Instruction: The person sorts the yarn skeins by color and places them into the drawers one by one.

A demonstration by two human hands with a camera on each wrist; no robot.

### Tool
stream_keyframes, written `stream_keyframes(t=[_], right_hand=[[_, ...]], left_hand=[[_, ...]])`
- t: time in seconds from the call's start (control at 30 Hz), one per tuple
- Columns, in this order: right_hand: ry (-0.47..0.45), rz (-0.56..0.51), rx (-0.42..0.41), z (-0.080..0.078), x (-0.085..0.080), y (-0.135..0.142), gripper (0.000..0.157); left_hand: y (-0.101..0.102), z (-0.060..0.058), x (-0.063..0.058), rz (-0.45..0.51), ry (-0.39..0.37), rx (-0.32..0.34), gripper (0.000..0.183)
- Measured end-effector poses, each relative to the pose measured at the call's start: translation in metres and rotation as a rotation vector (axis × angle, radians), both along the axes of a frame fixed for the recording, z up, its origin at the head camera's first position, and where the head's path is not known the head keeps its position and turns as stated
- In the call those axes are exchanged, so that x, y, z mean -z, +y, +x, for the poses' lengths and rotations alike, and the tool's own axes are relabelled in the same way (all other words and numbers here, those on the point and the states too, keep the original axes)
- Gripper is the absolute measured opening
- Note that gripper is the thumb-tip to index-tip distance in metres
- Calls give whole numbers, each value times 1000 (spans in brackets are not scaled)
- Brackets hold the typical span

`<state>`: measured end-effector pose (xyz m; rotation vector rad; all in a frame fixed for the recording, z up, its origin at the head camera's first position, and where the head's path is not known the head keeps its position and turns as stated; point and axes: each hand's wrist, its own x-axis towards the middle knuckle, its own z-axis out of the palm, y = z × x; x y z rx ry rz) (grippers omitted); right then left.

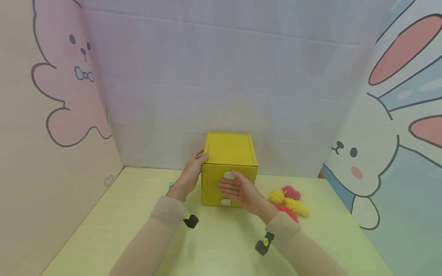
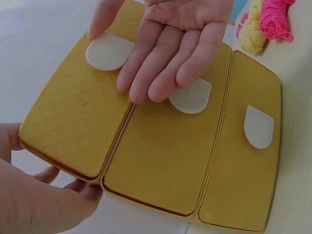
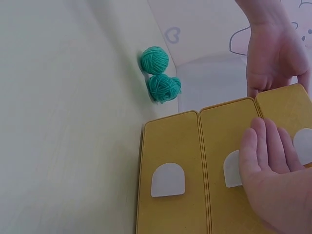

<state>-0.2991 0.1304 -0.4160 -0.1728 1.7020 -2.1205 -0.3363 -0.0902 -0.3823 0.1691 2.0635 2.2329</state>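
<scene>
A yellow box [image 1: 229, 147] stands at the back of the table. Its front has three stacked panels, each bearing a white tab; in the right wrist view the lowest tab [image 3: 168, 180] shows fully. My left hand [image 1: 188, 176] rests against the box's upper left side, thumb near the top edge; some of its fingers are hidden behind the box in the right wrist view. My right hand [image 1: 243, 191] is before the front, palm turned inward and fingers straight, partly covering the middle tab [image 2: 192, 97]. The top tab [image 2: 109, 52] lies beside its thumb.
Right of the box lie yellow yarn bundles [image 1: 296, 207] and pink yarn [image 1: 291, 192]. Two green yarn balls [image 3: 155, 60] sit left of the box. A pale wall [image 1: 228, 76] rises behind, with printed side panels at left and right. Black wrist cameras [image 1: 263, 245] hang beneath both sleeves.
</scene>
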Motion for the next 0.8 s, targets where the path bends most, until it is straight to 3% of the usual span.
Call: stream_keyframes(t=[0.3,0.8], right_hand=[[26,16,-12,11,0,-1,72],[18,-27,-42,33,2,5,73]], left_hand=[[-6,0,-3,17,-25,58,68],[-6,-5,-3,-5,-45,89,69]])
